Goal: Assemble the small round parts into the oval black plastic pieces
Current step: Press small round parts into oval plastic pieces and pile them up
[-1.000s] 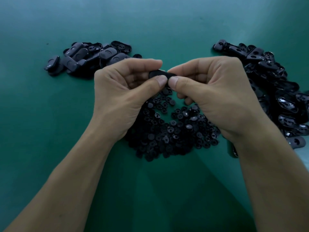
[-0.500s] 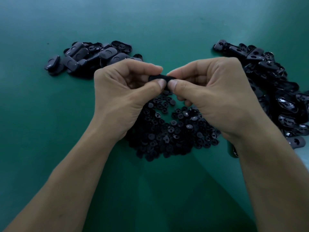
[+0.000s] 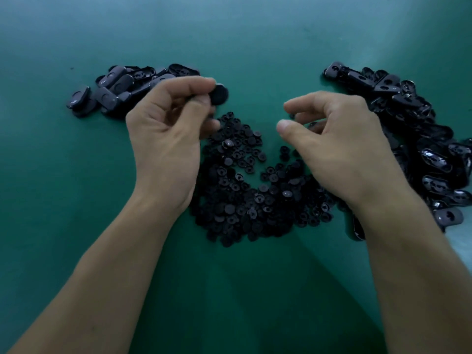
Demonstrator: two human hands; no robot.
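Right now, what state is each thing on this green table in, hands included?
Left hand: pinches one oval black plastic piece.
Right hand: open, empty.
Small round black parts: loose heap between the hands.
Matte oval pieces, far left: heaped.
Glossy oval pieces, right: heaped.

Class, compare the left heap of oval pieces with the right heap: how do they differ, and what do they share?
The left heap is small and compact; the right heap is far larger, trailing towards the person. Left-heap pieces look dull grey-black; right-heap pieces shine with highlights. Both hold black oval plastic pieces on the green table.
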